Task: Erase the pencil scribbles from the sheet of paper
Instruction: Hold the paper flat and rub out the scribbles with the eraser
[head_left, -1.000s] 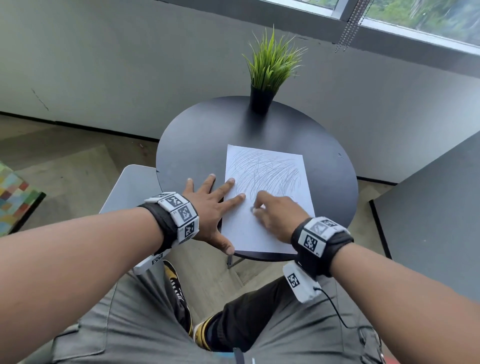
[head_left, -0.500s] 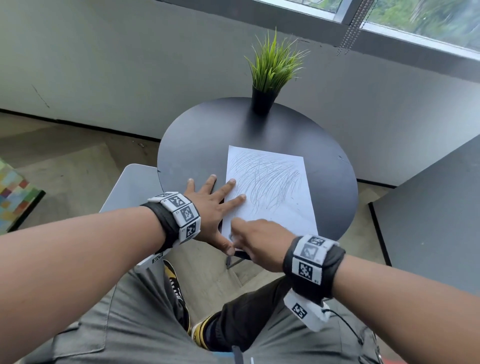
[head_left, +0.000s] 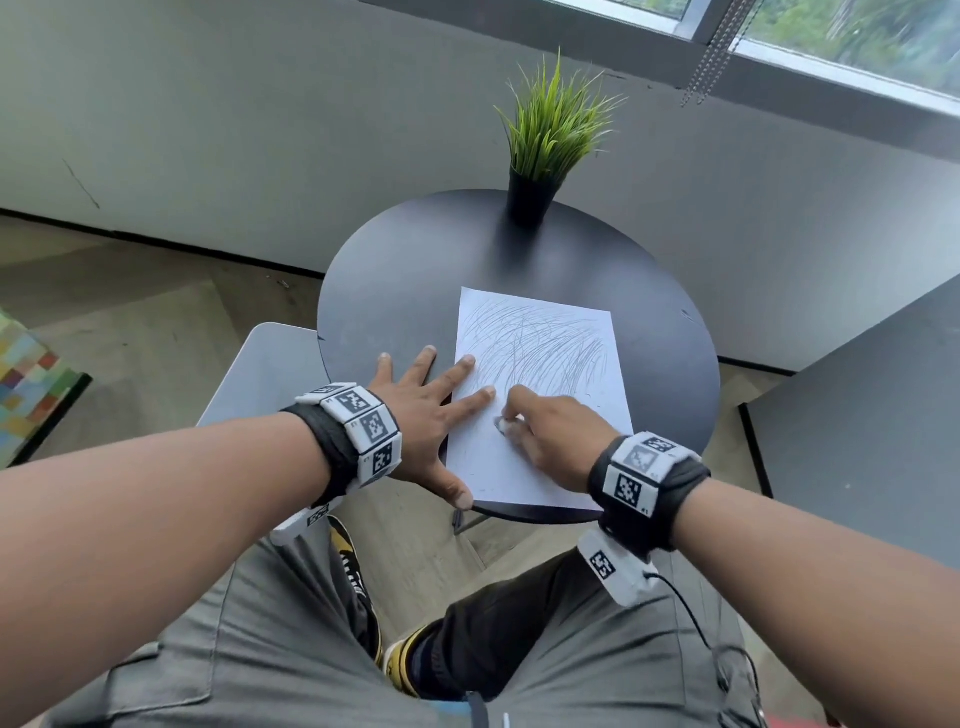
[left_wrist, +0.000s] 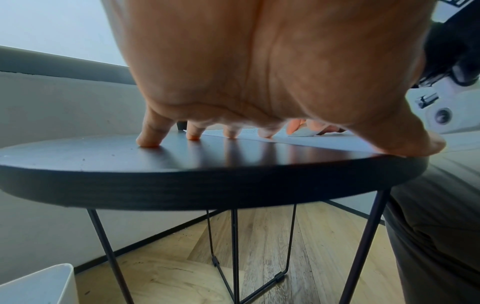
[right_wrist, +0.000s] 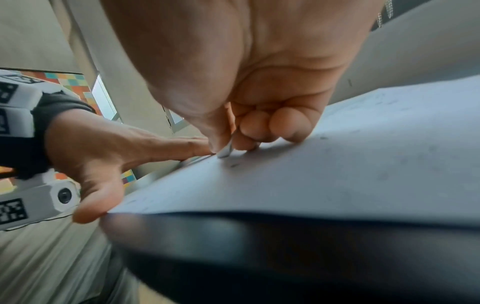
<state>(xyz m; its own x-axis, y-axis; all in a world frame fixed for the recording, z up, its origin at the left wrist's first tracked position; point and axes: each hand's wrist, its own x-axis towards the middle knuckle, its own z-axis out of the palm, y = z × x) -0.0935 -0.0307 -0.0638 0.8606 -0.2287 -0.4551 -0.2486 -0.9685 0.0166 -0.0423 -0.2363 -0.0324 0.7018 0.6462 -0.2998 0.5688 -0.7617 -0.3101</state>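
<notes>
The white rectangular sheet of paper (head_left: 540, 395) lies flat on the near right part of my round black bench (head_left: 395, 312), its near edge just at the bench's rim. Grey pencil scribbles (head_left: 540, 348) cover the far half of the sheet; the near half looks mostly bare, with a few small dark specks on it. My right hand (head_left: 550, 441) sits on the middle of the sheet, its fingers (right_wrist: 291, 123) curled and pinching a small white eraser (head_left: 503, 425) whose tip touches the paper just below the scribbles. In the right wrist view I see the eraser (right_wrist: 225, 151) held between thumb and curled fingers, pressed against the sheet (right_wrist: 337, 164). My left hand (head_left: 415, 415) lies flat with straight, spread fingers: two fingertips press on the sheet's left edge, the others rest on the bare bench, and the thumb reaches the bench's near rim by the sheet's corner. The left wrist view shows those fingertips (left_wrist: 148, 142) touching the bench top (left_wrist: 78, 158). At the far edge of the bench stands a green grassy plant in a black pot (head_left: 530, 197), well apart from the sheet. A pale grey chair seat (head_left: 260, 374) sits just left of the bench.
</notes>
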